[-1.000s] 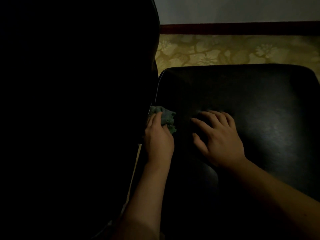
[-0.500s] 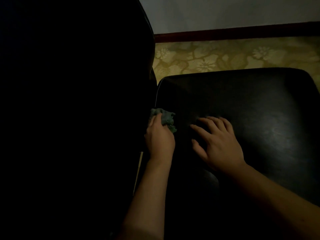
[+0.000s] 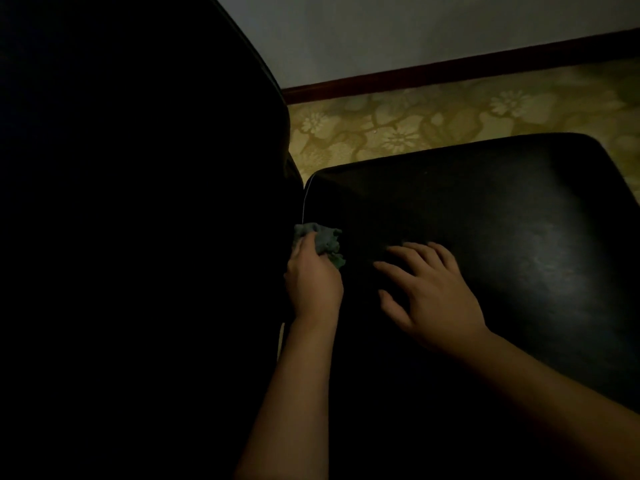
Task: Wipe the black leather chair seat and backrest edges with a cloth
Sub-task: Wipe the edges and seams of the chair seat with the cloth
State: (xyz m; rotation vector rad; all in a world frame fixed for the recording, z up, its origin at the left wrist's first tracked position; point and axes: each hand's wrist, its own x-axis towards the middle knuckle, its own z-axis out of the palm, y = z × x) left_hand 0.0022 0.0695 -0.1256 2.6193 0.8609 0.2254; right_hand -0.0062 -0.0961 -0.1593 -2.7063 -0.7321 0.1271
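The scene is dim. A black leather seat [image 3: 502, 220] fills the right half of the head view, and the dark backrest [image 3: 156, 202] rises on the left. My left hand [image 3: 313, 278] grips a crumpled grey-green cloth [image 3: 323, 239] at the crease where seat and backrest meet. My right hand [image 3: 433, 289] lies flat on the seat just right of the cloth, fingers spread and straight. Most of the backrest surface is lost in shadow.
Beyond the seat lies a yellow-green floral carpet [image 3: 415, 123]. A dark red skirting board [image 3: 450, 71] runs under a pale wall [image 3: 381, 29]. The seat's rounded right corner [image 3: 595, 147] is at the far right.
Both hands stay almost where they were on the seat. The camera has tilted, so the wall shows more and the chair sits lower in view.
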